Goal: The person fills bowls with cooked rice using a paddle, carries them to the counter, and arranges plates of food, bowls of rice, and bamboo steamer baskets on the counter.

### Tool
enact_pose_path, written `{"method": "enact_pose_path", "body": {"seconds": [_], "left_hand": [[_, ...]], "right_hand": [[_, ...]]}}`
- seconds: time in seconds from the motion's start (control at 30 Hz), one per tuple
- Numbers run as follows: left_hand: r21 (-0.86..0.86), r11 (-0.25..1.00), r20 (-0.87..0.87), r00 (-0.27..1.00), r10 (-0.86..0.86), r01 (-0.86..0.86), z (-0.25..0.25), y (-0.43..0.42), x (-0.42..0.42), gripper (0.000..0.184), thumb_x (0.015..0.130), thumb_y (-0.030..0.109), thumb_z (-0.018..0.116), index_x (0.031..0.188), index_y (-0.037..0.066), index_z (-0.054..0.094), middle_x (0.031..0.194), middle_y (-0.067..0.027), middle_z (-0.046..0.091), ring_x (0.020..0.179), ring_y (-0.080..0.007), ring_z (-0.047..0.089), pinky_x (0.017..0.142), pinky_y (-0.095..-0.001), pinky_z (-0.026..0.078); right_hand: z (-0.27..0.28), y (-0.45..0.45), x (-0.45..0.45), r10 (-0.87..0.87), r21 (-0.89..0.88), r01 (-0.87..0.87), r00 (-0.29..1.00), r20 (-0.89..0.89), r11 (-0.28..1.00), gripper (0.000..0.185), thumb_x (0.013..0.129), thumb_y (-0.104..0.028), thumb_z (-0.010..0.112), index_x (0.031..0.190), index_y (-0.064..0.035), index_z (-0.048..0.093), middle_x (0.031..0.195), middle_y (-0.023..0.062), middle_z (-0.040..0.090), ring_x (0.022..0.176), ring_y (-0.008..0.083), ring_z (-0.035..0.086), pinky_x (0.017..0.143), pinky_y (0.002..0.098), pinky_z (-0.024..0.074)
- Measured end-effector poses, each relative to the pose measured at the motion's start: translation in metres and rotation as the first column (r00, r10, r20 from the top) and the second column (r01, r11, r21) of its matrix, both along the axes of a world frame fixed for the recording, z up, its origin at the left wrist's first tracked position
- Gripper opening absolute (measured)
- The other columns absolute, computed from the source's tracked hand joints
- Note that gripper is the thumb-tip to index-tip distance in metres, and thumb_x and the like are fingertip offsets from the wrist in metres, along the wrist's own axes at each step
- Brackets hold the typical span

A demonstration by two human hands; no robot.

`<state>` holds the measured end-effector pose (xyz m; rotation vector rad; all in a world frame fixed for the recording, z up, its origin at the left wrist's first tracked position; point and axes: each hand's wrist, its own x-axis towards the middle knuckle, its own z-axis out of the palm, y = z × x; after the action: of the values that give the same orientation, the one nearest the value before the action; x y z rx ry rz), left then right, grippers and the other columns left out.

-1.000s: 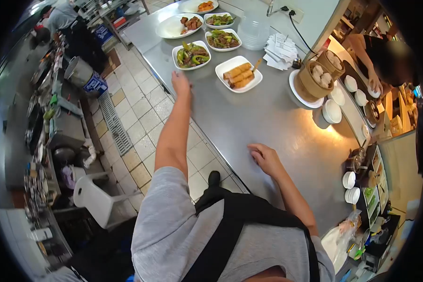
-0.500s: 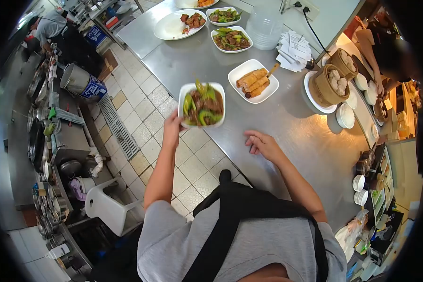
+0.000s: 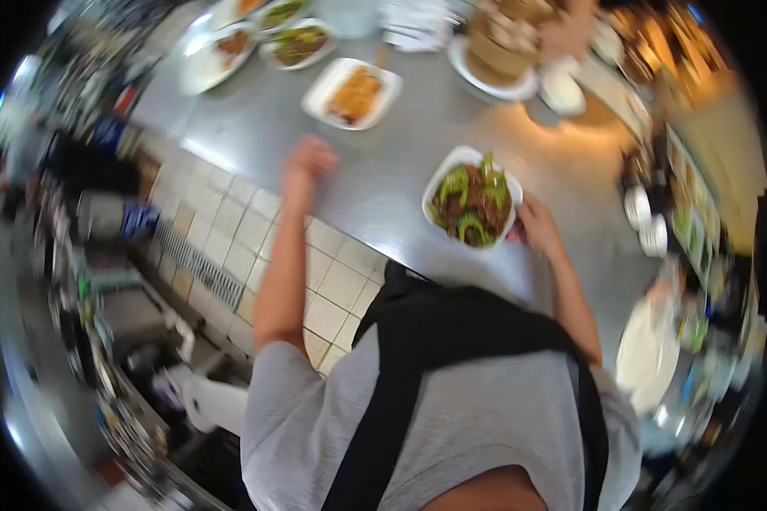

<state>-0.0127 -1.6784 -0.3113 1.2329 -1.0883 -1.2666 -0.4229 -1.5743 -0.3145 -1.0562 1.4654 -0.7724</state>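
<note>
My right hand (image 3: 535,223) grips the right rim of a square white dish of green peppers and meat (image 3: 472,200), held over the steel counter (image 3: 383,183). My left hand (image 3: 311,160) is at the counter's edge, away from that dish; it is blurred, and its fingers look loosely curled with no object visible in them. Beyond it, a white dish of golden rolls (image 3: 352,95) rests on the counter.
At the back left are an oval plate with meat (image 3: 220,61) and another pepper dish (image 3: 298,44). Bamboo steamers (image 3: 501,51) stand on a white plate, with another person's arm (image 3: 568,30) beside them. White bowls (image 3: 562,89) are near. A white chair (image 3: 217,400) stands lower left.
The pepper dish has gone from my left hand to my right hand and moved rightward. My left hand has let go of it. The view has turned, and a person's arm now reaches beside the steamers.
</note>
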Motion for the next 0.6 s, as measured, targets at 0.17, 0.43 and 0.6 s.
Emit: {"method": "enact_pose_path", "body": {"seconds": [0.17, 0.43, 0.6], "left_hand": [[0.136, 0.968, -0.082, 0.971, 0.225, -0.212, -0.029, -0.162, 0.063, 0.046, 0.089, 0.020, 0.049, 0.127, -0.003, 0.037, 0.118, -0.0162, 0.047, 0.093, -0.0308, 0.057, 0.078, -0.0377, 0.051], [0.233, 0.961, -0.387, 0.892, 0.232, -0.149, -0.045, -0.272, 0.049, 0.038, 0.088, 0.013, 0.045, 0.117, -0.011, 0.041, 0.114, -0.0227, 0.045, 0.103, -0.0398, 0.052, 0.085, -0.0457, 0.052], [0.069, 0.949, -0.332, 0.890, 0.312, -0.307, -0.028, -0.265, 0.036, 0.034, 0.084, 0.011, 0.047, 0.113, -0.004, 0.053, 0.111, -0.0180, 0.056, 0.098, -0.0325, 0.057, 0.081, -0.0440, 0.053]], "right_hand": [[0.011, 0.039, -0.048, -0.444, 0.019, 0.444, 0.896, -0.004, 0.896, 0.022, 0.093, -0.015, 0.038, 0.104, -0.0028, 0.053, 0.062, 0.0060, 0.058, 0.044, 0.0128, 0.056, 0.042, 0.0250, 0.0489], [0.008, 0.094, -0.086, -0.793, 0.036, 0.792, 0.608, 0.048, 0.609, 0.022, 0.092, -0.013, 0.035, 0.103, -0.0019, 0.050, 0.066, 0.0085, 0.059, 0.048, 0.0152, 0.059, 0.042, 0.0268, 0.0509], [0.013, 0.129, -0.098, -0.896, 0.012, 0.896, 0.443, 0.043, 0.443, 0.021, 0.091, -0.011, 0.035, 0.100, 0.0023, 0.049, 0.067, 0.0116, 0.059, 0.049, 0.0176, 0.060, 0.044, 0.0285, 0.0520]]}}
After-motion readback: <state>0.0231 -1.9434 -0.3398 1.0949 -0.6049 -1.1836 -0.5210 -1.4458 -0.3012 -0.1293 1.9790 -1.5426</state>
